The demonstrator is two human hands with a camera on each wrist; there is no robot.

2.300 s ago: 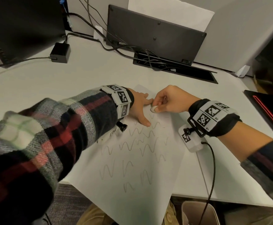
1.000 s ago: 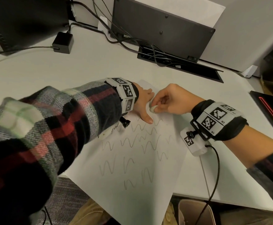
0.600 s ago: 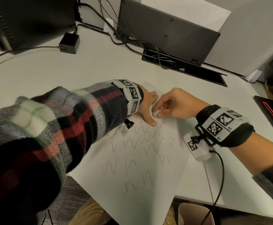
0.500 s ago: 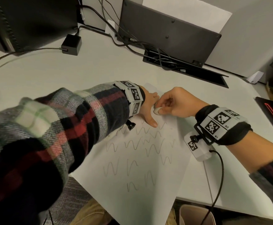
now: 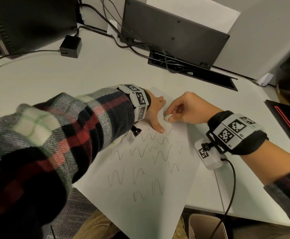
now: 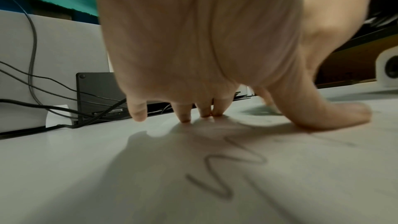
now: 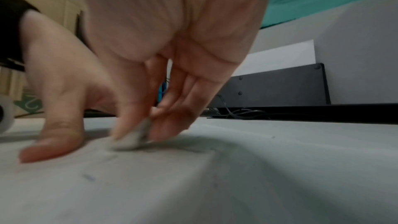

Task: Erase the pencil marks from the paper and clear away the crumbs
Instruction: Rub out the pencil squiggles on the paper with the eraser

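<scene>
A white sheet of paper [image 5: 146, 183] with several wavy pencil marks [image 5: 140, 150] lies on the desk, its near corner hanging over the front edge. My left hand [image 5: 155, 112] presses flat on the paper's far end, fingers spread [image 6: 185, 117] and thumb [image 6: 336, 117] stretched toward me. My right hand [image 5: 183, 109] pinches a small white eraser [image 5: 168, 116] between thumb and fingers and holds it against the paper just right of the left hand. The eraser [image 7: 133, 139] looks blurred in the right wrist view. Tiny dark specks [image 7: 88, 177] lie on the paper near it.
A dark flat panel [image 5: 171, 30] leans at the back over an open cable tray [image 5: 192, 71] full of wires. A black power adapter [image 5: 71, 46] with its cord sits at back left. A dark device with a red line [image 5: 289, 123] lies at right.
My right hand has made small strokes with the eraser at the paper's far end. My left hand stays pressed in the same spot. My head view has shifted slightly.
</scene>
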